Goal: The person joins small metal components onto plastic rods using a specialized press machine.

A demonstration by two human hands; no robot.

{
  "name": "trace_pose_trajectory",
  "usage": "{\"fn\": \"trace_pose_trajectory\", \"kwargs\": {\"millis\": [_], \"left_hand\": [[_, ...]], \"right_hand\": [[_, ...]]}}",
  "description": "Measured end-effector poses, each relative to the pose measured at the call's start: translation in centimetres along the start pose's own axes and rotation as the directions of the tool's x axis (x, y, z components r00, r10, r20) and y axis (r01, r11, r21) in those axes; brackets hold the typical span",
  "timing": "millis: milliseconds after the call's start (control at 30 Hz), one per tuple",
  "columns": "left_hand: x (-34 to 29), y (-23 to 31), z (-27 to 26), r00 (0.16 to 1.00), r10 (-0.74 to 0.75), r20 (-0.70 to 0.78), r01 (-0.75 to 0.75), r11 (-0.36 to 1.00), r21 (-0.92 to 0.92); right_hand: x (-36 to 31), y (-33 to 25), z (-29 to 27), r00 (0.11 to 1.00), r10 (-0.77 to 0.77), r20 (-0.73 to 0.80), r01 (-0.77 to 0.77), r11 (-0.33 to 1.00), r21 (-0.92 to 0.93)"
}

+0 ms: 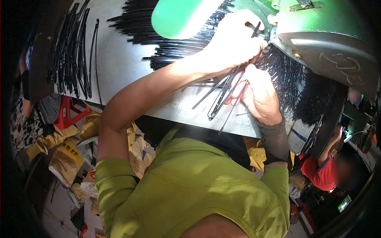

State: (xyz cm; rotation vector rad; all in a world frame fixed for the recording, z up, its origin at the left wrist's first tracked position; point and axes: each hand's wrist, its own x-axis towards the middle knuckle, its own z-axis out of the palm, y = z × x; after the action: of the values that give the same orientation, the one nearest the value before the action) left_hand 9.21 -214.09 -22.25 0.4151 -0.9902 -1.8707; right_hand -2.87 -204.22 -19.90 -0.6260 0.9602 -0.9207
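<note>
Under a bright lamp, my left hand (236, 41) is closed beside the green machine (317, 27), its fingertips close to the machine's front part. A thin black strip (256, 30) sticks up between its fingers; the glare washes out the detail there. Just below, my right hand (260, 93) is closed round several long thin black strips (226, 93), which fan out toward the table's near edge. Further strips (170, 55) lie in a broad pile behind my left forearm. A dense heap of black pieces (281, 75) lies right of my hands, below the machine.
A pale metal table (123, 63) carries another bundle of black strips (73, 55) at its left. A green lamp head (174, 20) hangs over the pile. Sacks (65, 162) and a red stool (69, 113) stand below left. At the right sits a person in red (319, 172).
</note>
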Motion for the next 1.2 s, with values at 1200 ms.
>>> {"fn": "trace_pose_trajectory", "kwargs": {"millis": [1200], "left_hand": [[-4.8,1.5,0.8,1.0,-0.016,-0.009,0.018,0.847,0.532]], "right_hand": [[1.3,-1.4,0.0,0.75,-0.622,-0.226,0.384,0.687,-0.617]]}}
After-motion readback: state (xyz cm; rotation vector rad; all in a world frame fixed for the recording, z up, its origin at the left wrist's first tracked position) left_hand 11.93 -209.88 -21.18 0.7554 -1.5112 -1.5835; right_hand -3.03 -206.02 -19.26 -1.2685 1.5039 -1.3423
